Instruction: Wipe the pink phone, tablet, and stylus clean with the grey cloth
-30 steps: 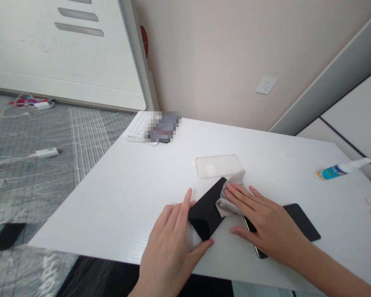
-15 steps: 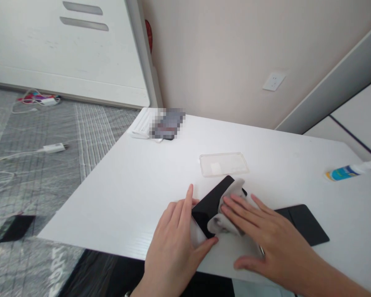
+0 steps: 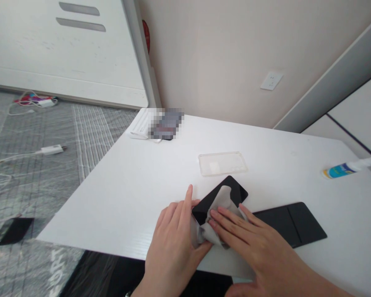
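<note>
A black phone (image 3: 231, 192) lies screen-up on the white table (image 3: 136, 194) near its front edge. My right hand (image 3: 250, 251) lies flat with fingers stretched out, pressing a grey cloth (image 3: 216, 210) onto the phone's near half. My left hand (image 3: 173, 243) steadies the phone's near-left corner, thumb and forefinger against its edges. A clear phone case (image 3: 222, 163) rests just beyond the phone. A black folded cover (image 3: 292, 222) lies to the right of my right hand.
A small spray bottle (image 3: 346, 168) lies on its side at the table's right edge. A white object (image 3: 140, 126) and a blurred item sit at the far left corner. On the floor lie cables, a charger (image 3: 51, 149) and a dark device (image 3: 12, 231).
My right hand has dragged the cloth along the phone toward me and to the left, uncovering the phone's far end. My left hand has stayed in place.
</note>
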A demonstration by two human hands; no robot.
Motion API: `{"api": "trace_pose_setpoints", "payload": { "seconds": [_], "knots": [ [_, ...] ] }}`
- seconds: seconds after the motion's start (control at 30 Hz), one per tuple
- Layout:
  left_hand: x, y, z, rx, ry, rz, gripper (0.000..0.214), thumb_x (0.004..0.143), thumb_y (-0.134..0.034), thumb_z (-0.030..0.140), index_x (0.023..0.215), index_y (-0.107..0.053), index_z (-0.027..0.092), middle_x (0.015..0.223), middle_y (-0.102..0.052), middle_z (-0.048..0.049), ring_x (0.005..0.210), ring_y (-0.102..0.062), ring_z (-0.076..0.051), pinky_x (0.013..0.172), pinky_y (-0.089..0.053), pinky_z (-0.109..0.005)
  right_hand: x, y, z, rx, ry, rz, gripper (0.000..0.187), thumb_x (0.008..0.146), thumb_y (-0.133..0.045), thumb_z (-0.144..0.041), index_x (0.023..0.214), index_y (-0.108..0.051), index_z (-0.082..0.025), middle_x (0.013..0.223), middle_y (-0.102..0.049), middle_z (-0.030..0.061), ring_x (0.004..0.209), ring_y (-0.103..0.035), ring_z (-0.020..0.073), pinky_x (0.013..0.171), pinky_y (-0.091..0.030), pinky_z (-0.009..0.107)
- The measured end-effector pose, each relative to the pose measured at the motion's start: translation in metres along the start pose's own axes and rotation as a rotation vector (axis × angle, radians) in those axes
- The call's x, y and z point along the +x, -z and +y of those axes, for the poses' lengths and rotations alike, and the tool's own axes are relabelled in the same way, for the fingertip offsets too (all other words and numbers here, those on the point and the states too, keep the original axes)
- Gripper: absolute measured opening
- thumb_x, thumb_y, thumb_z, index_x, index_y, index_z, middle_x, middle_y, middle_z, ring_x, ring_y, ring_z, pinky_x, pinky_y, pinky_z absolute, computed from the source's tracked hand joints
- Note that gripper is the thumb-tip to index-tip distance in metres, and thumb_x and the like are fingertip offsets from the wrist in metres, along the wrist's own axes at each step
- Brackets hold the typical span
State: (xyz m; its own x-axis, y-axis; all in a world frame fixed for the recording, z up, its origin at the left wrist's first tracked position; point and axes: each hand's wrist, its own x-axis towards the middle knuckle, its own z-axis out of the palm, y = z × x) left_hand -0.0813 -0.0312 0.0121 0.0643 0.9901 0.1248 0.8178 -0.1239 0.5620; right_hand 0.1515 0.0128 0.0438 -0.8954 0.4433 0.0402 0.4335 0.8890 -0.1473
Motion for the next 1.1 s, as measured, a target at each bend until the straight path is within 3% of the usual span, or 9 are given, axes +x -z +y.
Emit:
{"api": "trace_pose_setpoints", "payload": {
  "seconds": [0.1, 0.2, 0.33, 0.47, 0.57, 0.67, 0.8, 0.93, 1.1],
  "knots": [
    [0.002, 0.0, 0.002, -0.003, 0.002, 0.017, 0.119, 0.074, -0.087, 0.032, 0.16, -0.007, 0.025, 0.129, -0.064, -0.0057, 0.113, -0.058, -0.028, 0.1, -0.047, -0.046, -0.009, 0.005, 0.022, -0.129, -0.152, 0.037, 0.087, 0.096, -0.046, -0.073, 0.159, -0.031, -0.015, 0.161, -0.038, 0.0083, 0.145, -0.046, 0.0293, 0.119, -0.04, 0.054],
    [0.004, 0.0, 0.003, -0.005, -0.005, 0.023, 0.117, 0.074, -0.087, 0.033, 0.16, -0.009, 0.025, 0.127, -0.065, -0.0057, 0.113, -0.058, -0.028, 0.098, -0.047, -0.046, 0.004, 0.001, 0.029, -0.169, -0.27, 0.092, 0.088, 0.096, -0.049, -0.07, 0.157, -0.034, -0.009, 0.16, -0.039, 0.0146, 0.145, -0.045, 0.0338, 0.115, -0.043, 0.059],
    [0.004, 0.0, 0.001, 0.014, -0.009, 0.024, 0.116, 0.075, -0.086, 0.036, 0.16, -0.008, 0.025, 0.127, -0.065, -0.007, 0.111, -0.059, -0.03, 0.097, -0.047, -0.047, 0.03, -0.01, 0.003, -0.001, -0.18, 0.12, 0.109, 0.085, -0.047, -0.086, 0.155, -0.037, -0.003, 0.162, -0.034, 0.0175, 0.15, -0.036, 0.035, 0.122, -0.036, 0.057],
    [0.002, 0.0, -0.001, 0.005, -0.022, 0.013, 0.11, 0.079, -0.081, 0.028, 0.16, -0.006, 0.026, 0.129, -0.064, -0.0081, 0.111, -0.059, -0.029, 0.097, -0.047, -0.047, 0.025, -0.012, -0.019, 0.096, -0.039, 0.085, 0.107, 0.086, -0.042, -0.087, 0.158, -0.033, -0.008, 0.163, -0.033, 0.0104, 0.151, -0.035, 0.0284, 0.128, -0.025, 0.048],
    [0.001, 0.001, 0.0, 0.006, -0.02, -0.002, 0.115, 0.074, -0.084, 0.022, 0.16, -0.007, 0.026, 0.127, -0.064, -0.0066, 0.113, -0.058, -0.029, 0.098, -0.046, -0.045, 0.003, -0.006, -0.008, 0.034, -0.014, 0.071, 0.096, 0.09, -0.048, -0.08, 0.158, -0.036, -0.012, 0.161, -0.039, 0.0083, 0.146, -0.044, 0.027, 0.126, -0.03, 0.045],
    [0.003, 0.002, 0.002, 0.009, -0.021, 0.004, 0.118, 0.073, -0.088, 0.031, 0.16, -0.008, 0.025, 0.127, -0.064, -0.0063, 0.113, -0.057, -0.03, 0.098, -0.045, -0.047, -0.011, -0.001, 0.018, -0.078, -0.112, 0.103, 0.082, 0.096, -0.053, -0.068, 0.157, -0.037, -0.015, 0.158, -0.044, 0.0101, 0.141, -0.051, 0.0298, 0.12, -0.041, 0.05],
    [0.003, 0.002, 0.003, 0.006, -0.024, 0.001, 0.115, 0.074, -0.087, 0.034, 0.159, -0.01, 0.027, 0.126, -0.065, -0.0053, 0.112, -0.058, -0.029, 0.097, -0.045, -0.047, 0.005, -0.006, 0.029, -0.158, -0.264, 0.16, 0.085, 0.096, -0.054, -0.067, 0.156, -0.038, -0.008, 0.158, -0.043, 0.0185, 0.143, -0.047, 0.0355, 0.115, -0.045, 0.057],
    [0.002, 0.001, 0.001, 0.022, -0.022, 0.006, 0.114, 0.076, -0.085, 0.036, 0.16, -0.008, 0.028, 0.127, -0.065, -0.0072, 0.112, -0.058, -0.031, 0.097, -0.046, -0.048, 0.028, -0.016, 0.0, -0.008, -0.152, 0.143, 0.11, 0.084, -0.044, -0.088, 0.154, -0.04, -0.003, 0.161, -0.036, 0.018, 0.15, -0.037, 0.0349, 0.122, -0.036, 0.055],
    [0.004, -0.001, -0.002, 0.01, -0.052, 0.009, 0.116, 0.076, -0.085, 0.029, 0.16, -0.006, 0.028, 0.124, -0.065, -0.0066, 0.11, -0.06, -0.03, 0.095, -0.048, -0.046, 0.008, -0.01, -0.011, 0.054, 0.033, 0.074, 0.093, 0.093, -0.047, -0.078, 0.156, -0.038, -0.01, 0.16, -0.04, 0.0103, 0.147, -0.044, 0.0275, 0.124, -0.034, 0.044]
  ]
}}
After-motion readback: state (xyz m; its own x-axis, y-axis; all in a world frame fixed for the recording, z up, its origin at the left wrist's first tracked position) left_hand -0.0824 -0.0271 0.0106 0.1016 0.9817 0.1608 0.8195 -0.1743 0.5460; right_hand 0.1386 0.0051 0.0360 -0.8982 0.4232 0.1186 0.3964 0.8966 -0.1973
